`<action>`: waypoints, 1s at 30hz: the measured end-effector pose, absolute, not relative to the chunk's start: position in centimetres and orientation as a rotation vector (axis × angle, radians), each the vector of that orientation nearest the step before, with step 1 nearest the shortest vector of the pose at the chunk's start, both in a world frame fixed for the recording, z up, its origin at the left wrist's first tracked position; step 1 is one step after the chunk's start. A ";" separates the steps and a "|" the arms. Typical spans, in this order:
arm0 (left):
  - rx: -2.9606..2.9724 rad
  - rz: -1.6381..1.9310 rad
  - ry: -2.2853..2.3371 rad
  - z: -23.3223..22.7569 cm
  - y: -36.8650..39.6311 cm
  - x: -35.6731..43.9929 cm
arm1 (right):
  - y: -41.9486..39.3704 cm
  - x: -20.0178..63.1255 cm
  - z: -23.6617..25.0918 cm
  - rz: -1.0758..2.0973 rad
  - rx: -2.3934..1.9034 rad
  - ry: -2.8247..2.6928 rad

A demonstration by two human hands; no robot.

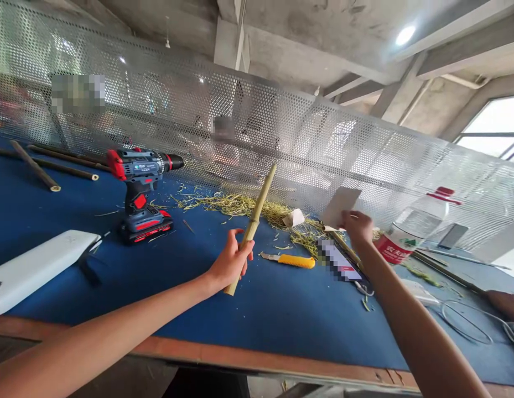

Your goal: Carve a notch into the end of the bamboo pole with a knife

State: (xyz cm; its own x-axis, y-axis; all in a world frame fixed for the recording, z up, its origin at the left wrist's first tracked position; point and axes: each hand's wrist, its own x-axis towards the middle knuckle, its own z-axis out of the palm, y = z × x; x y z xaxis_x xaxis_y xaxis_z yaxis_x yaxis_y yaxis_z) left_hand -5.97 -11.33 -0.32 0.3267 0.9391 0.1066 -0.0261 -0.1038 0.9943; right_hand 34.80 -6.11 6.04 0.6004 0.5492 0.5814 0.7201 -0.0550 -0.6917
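Left grip [232, 260] clasps bamboo stick [253, 221]; right grip [356, 226] pinches sandpaper sheet [339, 205] above open blue tabletop [281, 315].

Surface [281, 309] deep blue with an orange-brown front edge; bamboo stick [257, 215] pale yellow-green, shavings pile [248, 205] straw yellow. Drill [139, 190] red, black and grey-blue; utility knife [290, 260] yellow with a silver blade; paper sheet [340, 205] off-white. Bottle [410, 232] clear, red cap and red label; mesh screen [323, 138] silvery with a honeycomb hole pattern; flat case [36, 268] white.
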 end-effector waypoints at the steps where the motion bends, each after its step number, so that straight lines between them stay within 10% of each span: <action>1: 1.432 1.043 0.888 -0.3 -11.3 -6.0 | -5.6 33.6 5.7 -0.055 -1.662 -1.040; 13: 1.551 1.058 0.790 -0.3 -11.7 -6.2 | -4.0 21.7 1.6 0.745 -1.097 -0.821; 30: 1.602 1.023 0.750 -0.7 -12.1 -6.0 | -5.5 18.6 0.6 0.932 -0.865 -0.744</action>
